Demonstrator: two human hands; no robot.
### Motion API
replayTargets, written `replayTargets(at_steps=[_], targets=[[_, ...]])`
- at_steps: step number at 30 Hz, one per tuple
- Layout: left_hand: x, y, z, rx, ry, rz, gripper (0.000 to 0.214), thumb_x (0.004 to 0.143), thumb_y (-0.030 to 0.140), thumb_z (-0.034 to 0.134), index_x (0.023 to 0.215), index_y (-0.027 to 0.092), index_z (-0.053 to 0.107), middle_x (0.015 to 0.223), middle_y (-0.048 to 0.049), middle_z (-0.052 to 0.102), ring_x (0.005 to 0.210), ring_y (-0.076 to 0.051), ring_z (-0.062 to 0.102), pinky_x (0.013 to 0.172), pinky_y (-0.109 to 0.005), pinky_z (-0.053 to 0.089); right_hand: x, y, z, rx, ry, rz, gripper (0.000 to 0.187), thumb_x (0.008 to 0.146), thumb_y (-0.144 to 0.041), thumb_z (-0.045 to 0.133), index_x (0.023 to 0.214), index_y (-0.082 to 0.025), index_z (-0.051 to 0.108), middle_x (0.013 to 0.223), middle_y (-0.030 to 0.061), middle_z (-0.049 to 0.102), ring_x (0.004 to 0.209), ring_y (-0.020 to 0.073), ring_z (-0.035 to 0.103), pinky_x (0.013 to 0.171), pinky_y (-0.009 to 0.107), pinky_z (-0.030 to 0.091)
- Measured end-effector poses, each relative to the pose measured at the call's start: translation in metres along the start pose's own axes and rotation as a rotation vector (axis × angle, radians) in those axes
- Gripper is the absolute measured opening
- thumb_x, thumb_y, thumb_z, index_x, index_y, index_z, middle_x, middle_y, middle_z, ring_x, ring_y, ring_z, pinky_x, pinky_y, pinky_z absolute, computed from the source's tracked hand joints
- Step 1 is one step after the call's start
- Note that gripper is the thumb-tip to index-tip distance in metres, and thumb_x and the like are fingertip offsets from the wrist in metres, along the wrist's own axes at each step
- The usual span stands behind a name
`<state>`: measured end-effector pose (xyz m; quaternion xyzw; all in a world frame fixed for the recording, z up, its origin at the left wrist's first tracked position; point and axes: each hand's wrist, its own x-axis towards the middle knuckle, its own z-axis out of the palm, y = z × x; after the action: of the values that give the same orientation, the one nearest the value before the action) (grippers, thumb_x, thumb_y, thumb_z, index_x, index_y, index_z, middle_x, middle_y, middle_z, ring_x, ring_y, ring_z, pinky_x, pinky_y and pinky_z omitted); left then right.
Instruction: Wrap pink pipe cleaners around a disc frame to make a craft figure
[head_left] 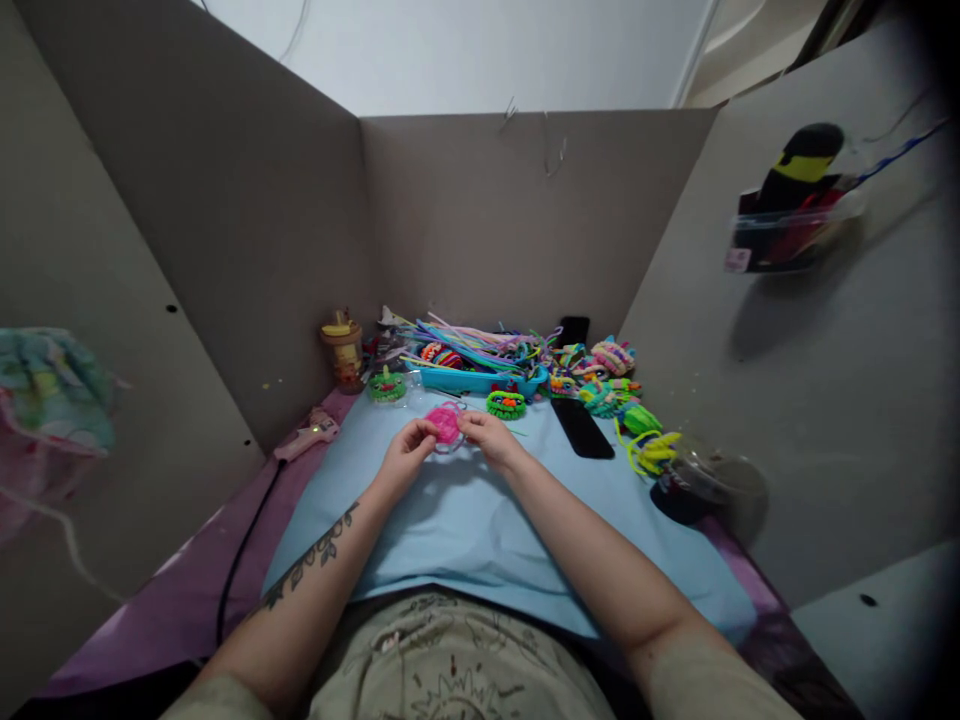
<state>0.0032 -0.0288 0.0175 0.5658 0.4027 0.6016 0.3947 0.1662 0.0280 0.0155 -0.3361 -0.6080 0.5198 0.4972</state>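
We see the left hand [407, 452] and the right hand [487, 437] meeting over the middle of the table [187, 590], each with fingers closed in a pinch on one side of a small pink woven piece [445, 424]. The piece sits between the fingertips, just above a light-blue cloth [465, 530] spread over the purple table cover. Just beyond the right hand lies a green ring [506, 404], and a second green piece [387, 386] lies to the left of it. Behind them a blue tray [480, 380] carries a heap of coloured pipe cleaners [465, 340]. To the right a black phone [582, 428] rests flat on the cloth, with more bright woven shapes near it, one of them a yellow-green one [651, 450]. To the left we find a glue gun [309, 436] on its cord and a yellow-lidded cup [343, 350] in the corner. Grey cardboard walls [480, 210] enclose it all on three sides.
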Motion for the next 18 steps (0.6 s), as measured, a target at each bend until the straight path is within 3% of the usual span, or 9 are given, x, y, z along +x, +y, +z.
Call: replayTargets(at_steps=[5, 7, 9, 14, 18], targets=[[0.005, -0.006, 0.002, 0.1, 0.232, 0.045, 0.039, 0.067, 0.035, 0.07, 0.102, 0.019, 0.059, 0.094, -0.0047, 0.061, 0.081, -0.016, 0.056, 0.069, -0.025, 0.043, 0.006, 0.002, -0.001, -0.045, 0.146, -0.077, 0.03, 0.067, -0.048, 0.067, 0.06, -0.019, 0.064, 0.098, 0.0055, 0.063, 0.097, 0.0227, 0.054, 0.087, 0.034, 0.039], [0.006, -0.006, 0.004, 0.142, 0.29, 0.035, 0.032, 0.068, 0.034, 0.07, 0.094, 0.017, 0.062, 0.087, -0.0031, 0.062, 0.076, -0.015, 0.054, 0.068, -0.025, 0.041, 0.009, 0.001, -0.002, -0.049, 0.198, -0.094, 0.029, 0.067, -0.047, 0.068, 0.062, -0.019, 0.065, 0.105, 0.0064, 0.061, 0.107, 0.0241, 0.051, 0.094, 0.035, 0.035], [0.008, -0.006, 0.008, 0.165, 0.273, 0.003, 0.025, 0.067, 0.035, 0.071, 0.082, 0.015, 0.067, 0.073, -0.0011, 0.061, 0.065, -0.013, 0.051, 0.063, -0.024, 0.04, 0.013, -0.001, -0.001, -0.036, 0.232, -0.096, 0.028, 0.067, -0.046, 0.068, 0.061, -0.019, 0.064, 0.102, 0.0064, 0.062, 0.109, 0.0242, 0.05, 0.095, 0.034, 0.034], [0.017, -0.006, 0.022, 0.139, 0.215, -0.066, 0.029, 0.066, 0.042, 0.07, 0.073, 0.014, 0.071, 0.062, 0.0003, 0.061, 0.06, -0.013, 0.049, 0.06, -0.024, 0.037, 0.019, 0.001, 0.008, 0.069, 0.258, -0.051, 0.033, 0.069, -0.048, 0.066, 0.054, -0.019, 0.057, 0.076, 0.0016, 0.061, 0.084, 0.0188, 0.056, 0.076, 0.029, 0.042], [0.033, -0.002, 0.031, 0.086, 0.209, -0.104, 0.034, 0.069, 0.046, 0.067, 0.065, 0.012, 0.067, 0.054, 0.003, 0.054, 0.054, -0.01, 0.044, 0.054, -0.022, 0.033, 0.025, 0.0, 0.014, 0.182, 0.284, 0.014, 0.034, 0.066, -0.047, 0.067, 0.054, -0.02, 0.052, 0.059, -0.0039, 0.051, 0.059, 0.0118, 0.048, 0.058, 0.023, 0.039]])
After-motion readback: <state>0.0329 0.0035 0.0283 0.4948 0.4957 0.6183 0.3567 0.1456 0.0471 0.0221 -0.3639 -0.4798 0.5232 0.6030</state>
